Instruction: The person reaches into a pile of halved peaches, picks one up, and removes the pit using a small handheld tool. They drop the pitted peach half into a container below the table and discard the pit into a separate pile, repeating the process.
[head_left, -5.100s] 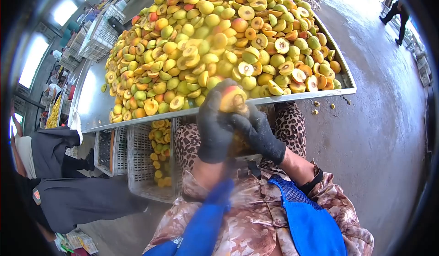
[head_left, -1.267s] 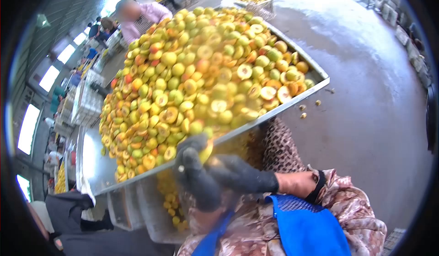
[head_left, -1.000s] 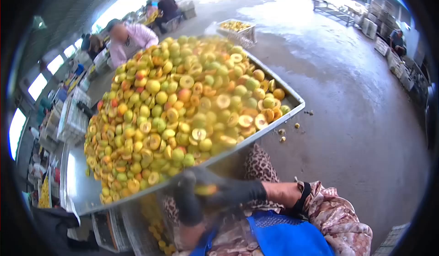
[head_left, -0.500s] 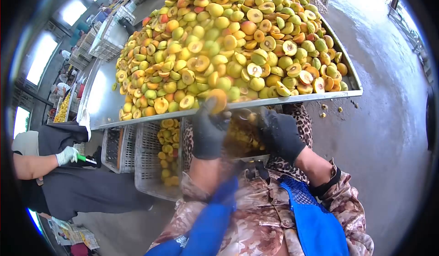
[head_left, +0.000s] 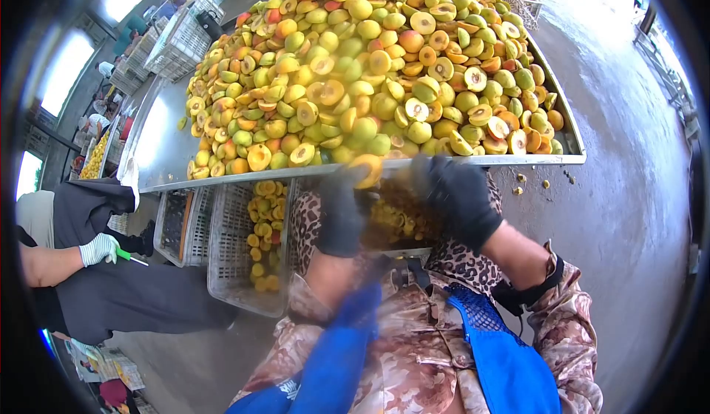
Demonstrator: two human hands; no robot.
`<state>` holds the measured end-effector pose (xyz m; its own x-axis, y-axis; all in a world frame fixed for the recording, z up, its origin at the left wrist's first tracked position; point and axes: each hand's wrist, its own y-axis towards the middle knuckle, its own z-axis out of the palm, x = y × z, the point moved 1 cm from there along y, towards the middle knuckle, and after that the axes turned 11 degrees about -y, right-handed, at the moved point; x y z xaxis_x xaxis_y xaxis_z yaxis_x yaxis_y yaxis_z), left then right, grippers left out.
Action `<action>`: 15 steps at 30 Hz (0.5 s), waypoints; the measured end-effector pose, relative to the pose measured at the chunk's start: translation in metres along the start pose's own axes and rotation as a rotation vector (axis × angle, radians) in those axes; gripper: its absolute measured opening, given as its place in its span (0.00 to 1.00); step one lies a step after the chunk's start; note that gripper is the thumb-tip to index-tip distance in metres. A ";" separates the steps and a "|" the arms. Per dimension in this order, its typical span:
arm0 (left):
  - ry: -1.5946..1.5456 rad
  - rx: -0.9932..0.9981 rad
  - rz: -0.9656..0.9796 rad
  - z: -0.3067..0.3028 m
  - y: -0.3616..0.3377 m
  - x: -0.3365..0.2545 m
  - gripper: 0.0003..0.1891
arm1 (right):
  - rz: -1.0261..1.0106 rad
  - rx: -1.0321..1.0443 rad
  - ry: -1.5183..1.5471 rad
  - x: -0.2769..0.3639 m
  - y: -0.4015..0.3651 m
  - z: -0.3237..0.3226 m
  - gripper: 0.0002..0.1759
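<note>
A big heap of halved yellow-green and orange fruit [head_left: 296, 81] lies on a metal tray table [head_left: 159, 148]. In a dark glove, my left hand [head_left: 342, 211] is closed on a fruit half [head_left: 367, 170] at the tray's front edge. Just right of it, my right hand [head_left: 455, 196], also in a dark glove, is at the rim with its fingers curled; blur hides what they hold, if anything. Below and between the hands, a container with cut fruit [head_left: 396, 220] shows partly.
A crate with fruit halves [head_left: 214, 273] stands under the table beside another crate [head_left: 194, 229]. At the left, a co-worker's gloved hand [head_left: 100, 250] holds a green-handled tool [head_left: 133, 257]. Stacked crates [head_left: 177, 48] stand at the back left.
The view has shifted slightly. The fruit half is still in my left hand at the rim. My right hand is a little higher, nearer the tray edge. The co-worker's tool points more downward.
</note>
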<state>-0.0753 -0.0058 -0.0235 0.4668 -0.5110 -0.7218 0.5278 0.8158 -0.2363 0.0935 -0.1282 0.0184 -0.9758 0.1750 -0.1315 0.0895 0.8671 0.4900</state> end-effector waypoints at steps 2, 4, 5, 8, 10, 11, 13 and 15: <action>0.014 0.057 0.014 0.000 0.000 0.001 0.13 | -0.084 -0.059 -0.072 0.013 -0.011 0.008 0.19; 0.115 0.000 0.033 0.000 -0.006 0.002 0.14 | 0.027 0.011 0.002 0.006 -0.008 0.013 0.20; 0.113 -0.014 0.029 -0.003 -0.007 0.003 0.14 | 0.074 0.018 0.022 -0.002 -0.006 0.018 0.20; 0.159 -0.011 0.050 -0.004 0.001 0.007 0.14 | 0.108 0.108 0.038 -0.007 0.000 0.012 0.17; 0.261 0.034 0.089 -0.007 0.003 0.010 0.15 | -0.039 0.047 -0.035 0.012 -0.008 0.012 0.14; 0.345 0.012 0.169 -0.018 0.006 0.015 0.16 | -0.113 0.016 -0.067 0.016 -0.010 0.013 0.12; 0.432 -0.027 0.292 -0.050 0.006 0.012 0.17 | 0.051 0.063 0.093 -0.002 -0.011 0.013 0.08; 0.362 -0.045 0.337 -0.070 -0.003 -0.022 0.19 | 0.207 0.138 0.055 -0.028 -0.009 0.026 0.07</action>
<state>-0.1366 0.0223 -0.0521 0.3257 -0.0964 -0.9406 0.3551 0.9344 0.0272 0.1256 -0.1283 -0.0049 -0.9428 0.3332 0.0086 0.3115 0.8717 0.3783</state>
